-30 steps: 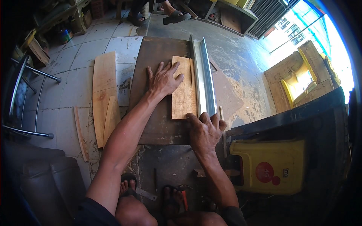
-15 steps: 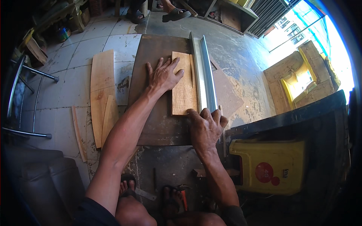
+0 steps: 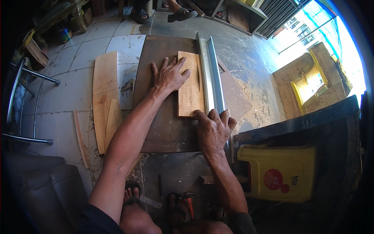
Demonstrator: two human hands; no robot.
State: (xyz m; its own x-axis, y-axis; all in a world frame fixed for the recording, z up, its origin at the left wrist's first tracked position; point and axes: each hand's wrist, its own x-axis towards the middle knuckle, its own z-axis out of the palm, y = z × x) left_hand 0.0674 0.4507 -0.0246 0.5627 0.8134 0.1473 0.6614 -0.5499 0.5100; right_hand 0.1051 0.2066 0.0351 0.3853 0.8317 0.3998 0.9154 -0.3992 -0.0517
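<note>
A flat, light wooden board [image 3: 189, 91] lies lengthwise on a dark brown tabletop [image 3: 156, 128], its right side along a silver metal rail [image 3: 212, 78]. My left hand [image 3: 170, 76] is spread on the board's left side, some fingertips on the wood and others over the tabletop. At the board's near end is my right hand [image 3: 213, 130], its thumb side against the wood and its other fingers bent over the rail. What those fingertips touch is hidden. Close to the rail, a thin dark-edged sliver [image 3: 200, 72] shows at the board's right edge.
Left of the tabletop, curved wooden planks [image 3: 105, 89] and a narrow strip [image 3: 81, 138] lie on the tiles. A yellow plastic stool [image 3: 276, 171] is at the right. Near my feet lies an orange-handled tool [image 3: 190, 206]. Another person's sandalled foot [image 3: 182, 15] shows at the far side.
The board has slid slightly away from me along the rail, and my right hand has moved forward with it. My left hand has shifted only a little.
</note>
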